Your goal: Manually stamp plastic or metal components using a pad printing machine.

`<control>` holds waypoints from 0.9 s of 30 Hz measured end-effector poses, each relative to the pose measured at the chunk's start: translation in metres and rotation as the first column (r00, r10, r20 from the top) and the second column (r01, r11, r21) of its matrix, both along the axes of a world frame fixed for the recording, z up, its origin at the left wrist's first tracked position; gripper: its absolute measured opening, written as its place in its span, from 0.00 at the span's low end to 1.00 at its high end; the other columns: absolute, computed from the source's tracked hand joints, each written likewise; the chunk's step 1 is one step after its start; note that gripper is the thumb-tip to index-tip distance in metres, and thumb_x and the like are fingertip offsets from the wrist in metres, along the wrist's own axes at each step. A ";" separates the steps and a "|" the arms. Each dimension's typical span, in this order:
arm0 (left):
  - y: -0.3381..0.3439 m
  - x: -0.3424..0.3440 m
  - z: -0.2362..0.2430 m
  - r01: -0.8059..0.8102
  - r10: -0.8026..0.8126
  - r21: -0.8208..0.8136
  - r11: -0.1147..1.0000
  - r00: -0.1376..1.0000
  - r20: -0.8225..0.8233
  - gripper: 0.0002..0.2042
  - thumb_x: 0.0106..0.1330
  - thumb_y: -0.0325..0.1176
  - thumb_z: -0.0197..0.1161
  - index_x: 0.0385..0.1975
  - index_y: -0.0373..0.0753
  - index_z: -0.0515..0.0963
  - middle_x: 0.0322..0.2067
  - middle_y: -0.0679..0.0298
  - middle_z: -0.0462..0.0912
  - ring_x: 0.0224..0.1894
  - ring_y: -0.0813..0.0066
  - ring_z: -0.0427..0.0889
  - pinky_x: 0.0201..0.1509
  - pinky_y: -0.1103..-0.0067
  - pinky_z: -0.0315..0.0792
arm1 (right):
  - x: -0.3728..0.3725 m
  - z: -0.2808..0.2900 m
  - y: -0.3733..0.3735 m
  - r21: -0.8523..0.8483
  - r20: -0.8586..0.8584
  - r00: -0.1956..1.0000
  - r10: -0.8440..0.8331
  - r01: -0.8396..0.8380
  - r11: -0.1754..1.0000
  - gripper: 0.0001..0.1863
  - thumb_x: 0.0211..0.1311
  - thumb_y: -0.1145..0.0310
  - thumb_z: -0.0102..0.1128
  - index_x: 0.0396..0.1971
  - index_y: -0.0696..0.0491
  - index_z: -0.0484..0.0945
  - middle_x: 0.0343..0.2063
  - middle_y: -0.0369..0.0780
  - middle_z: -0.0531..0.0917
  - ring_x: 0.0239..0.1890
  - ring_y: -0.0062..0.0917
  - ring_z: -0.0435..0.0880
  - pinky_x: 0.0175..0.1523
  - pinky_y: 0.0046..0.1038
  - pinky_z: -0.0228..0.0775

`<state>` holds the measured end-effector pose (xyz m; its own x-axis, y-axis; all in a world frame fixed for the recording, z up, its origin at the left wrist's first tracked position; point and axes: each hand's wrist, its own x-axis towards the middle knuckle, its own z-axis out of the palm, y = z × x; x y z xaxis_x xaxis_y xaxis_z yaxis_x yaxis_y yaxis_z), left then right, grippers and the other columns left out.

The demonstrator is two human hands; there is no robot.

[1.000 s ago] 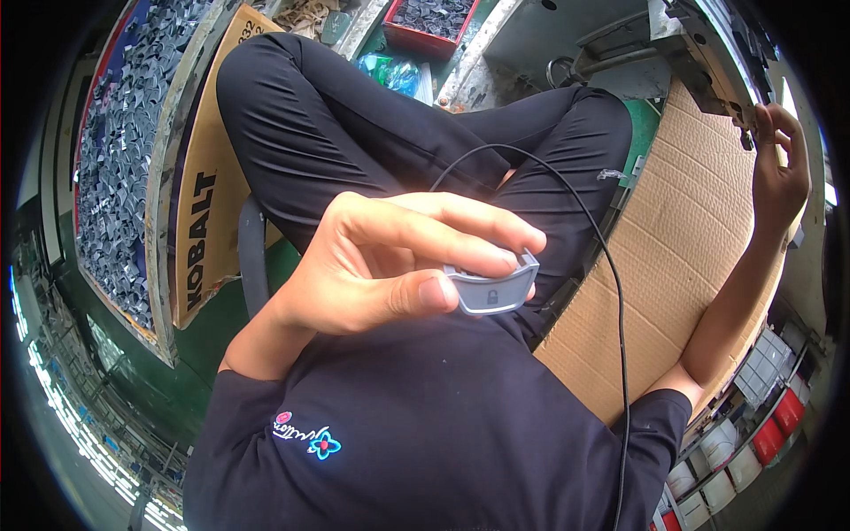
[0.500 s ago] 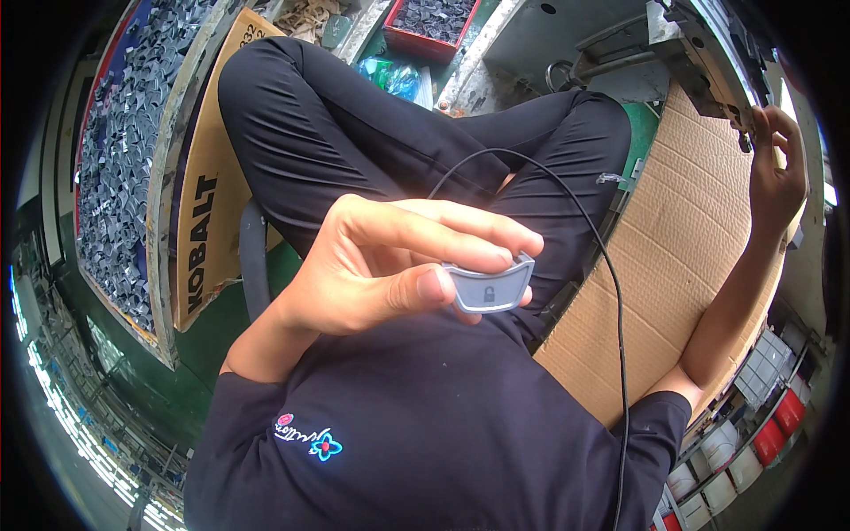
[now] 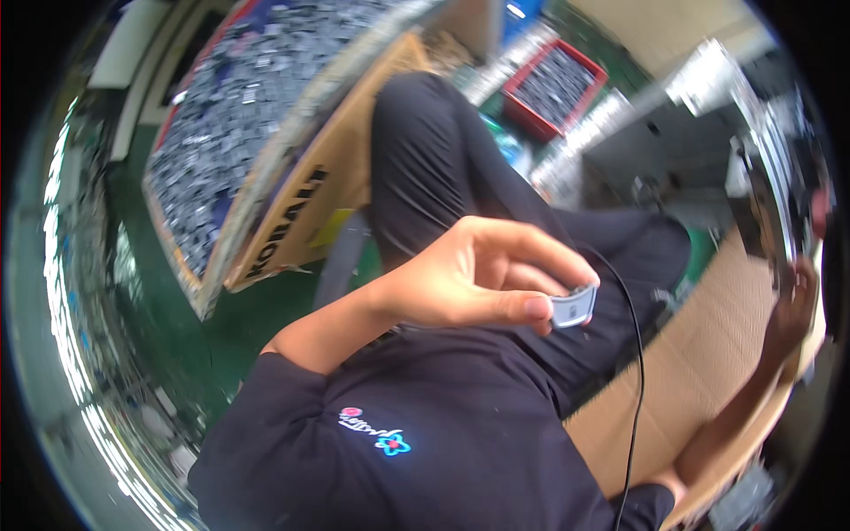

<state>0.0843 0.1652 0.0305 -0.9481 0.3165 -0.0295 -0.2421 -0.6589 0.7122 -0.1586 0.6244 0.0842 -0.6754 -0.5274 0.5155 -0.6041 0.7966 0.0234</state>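
Observation:
My left hand (image 3: 509, 279) is closed over my lap, pinching a small light-grey plastic cap (image 3: 574, 308) between thumb and fingers. The cap has a curved, tapering outline and a small dark mark on its face. At the far right, my right hand (image 3: 792, 305) is raised against the lower end of a metal machine head (image 3: 766, 190). Its fingers are blurred, and whether they grip any part there cannot be made out.
On the left stands a large bin of grey plastic pieces (image 3: 221, 133) with a cardboard side (image 3: 292, 212). A red crate (image 3: 553, 88) of similar dark pieces sits beyond my knees. Cardboard (image 3: 673, 363) lies under my right arm. A black cable (image 3: 636, 380) runs across my front.
The whole view has swung to the left, so the bin shows more and everything sits further right. My left hand still holds the cap; my right hand stays by the machine head.

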 end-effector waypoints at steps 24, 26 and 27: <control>-0.336 0.176 -0.027 -0.102 0.887 -0.963 -0.248 0.376 -0.268 0.28 0.64 0.54 0.75 0.48 0.33 0.78 0.29 0.61 0.89 0.28 0.78 0.83 0.33 0.77 0.76 | 0.007 -0.012 -0.005 -0.144 0.003 0.999 -0.032 0.032 0.989 0.10 0.80 0.66 0.58 0.47 0.58 0.78 0.39 0.42 0.80 0.42 0.33 0.79 0.44 0.32 0.70; -0.344 0.194 -0.023 0.012 0.889 -0.982 -0.191 0.426 -0.167 0.27 0.63 0.54 0.76 0.45 0.33 0.81 0.29 0.62 0.89 0.29 0.78 0.83 0.33 0.77 0.76 | 0.024 0.002 -0.040 -0.127 -0.052 0.998 -0.022 0.015 0.992 0.12 0.75 0.63 0.64 0.45 0.57 0.80 0.38 0.43 0.83 0.39 0.35 0.83 0.45 0.34 0.75; -0.344 0.208 -0.019 0.132 0.887 -0.982 -0.135 0.458 -0.060 0.26 0.63 0.54 0.76 0.42 0.32 0.84 0.29 0.62 0.88 0.29 0.78 0.83 0.33 0.77 0.77 | 0.029 0.005 -0.058 -0.112 -0.104 0.995 -0.007 -0.005 0.994 0.15 0.70 0.60 0.71 0.43 0.56 0.82 0.37 0.44 0.86 0.37 0.38 0.86 0.45 0.36 0.80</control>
<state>0.2926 -0.1792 0.0119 -0.3661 -0.8968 -0.2483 -0.8240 0.1885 0.5343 -0.1298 0.5662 0.0896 -0.6156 -0.4619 0.6385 -0.6025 0.7981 -0.0035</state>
